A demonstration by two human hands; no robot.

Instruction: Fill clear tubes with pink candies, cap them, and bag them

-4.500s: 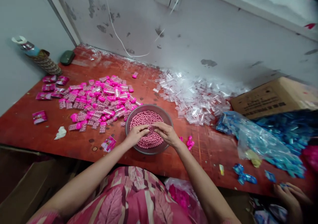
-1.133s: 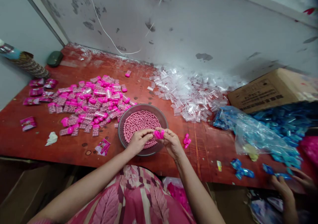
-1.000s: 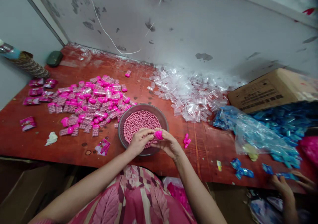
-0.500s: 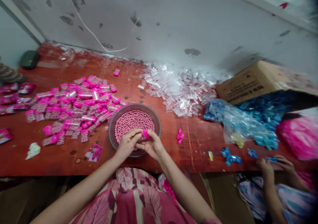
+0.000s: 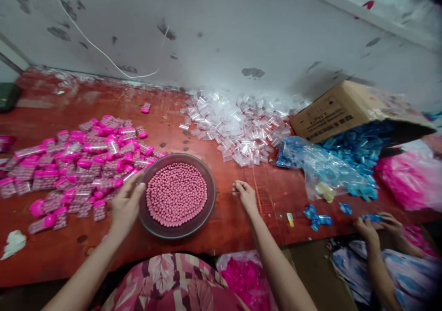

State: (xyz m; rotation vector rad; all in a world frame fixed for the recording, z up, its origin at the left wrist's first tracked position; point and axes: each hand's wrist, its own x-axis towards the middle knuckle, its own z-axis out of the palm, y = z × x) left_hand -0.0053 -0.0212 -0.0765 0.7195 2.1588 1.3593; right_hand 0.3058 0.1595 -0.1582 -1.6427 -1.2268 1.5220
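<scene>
Left hand (image 5: 126,204) w/ fingers spread, grasping nothing, at near-left rim of round grey metal bowl (image 5: 207,204) full of small pink beads (image 5: 176,194), beside pile of clear bead-filled tubes w/ pink caps (image 5: 83,161). Right hand (image 5: 246,193) loosely curled on red wooden tabletop (image 5: 228,221) right of bowl; grip contents: cannot tell. Heap of empty clear plastic tubes (image 5: 238,127) far right. Another person's hands (image 5: 378,223) at near-right edge w/ blue packets (image 5: 316,210).

Both bare forearms reach forward, spread apart. Left hand (image 5: 126,205) is out to the left, palm down-ish, fingers (image 5: 133,185) loosely extended and a bit spread, no grip on anything. Right hand (image 5: 245,194) sits further right, fingers curled under into a loose fist, knuckles up.
</scene>
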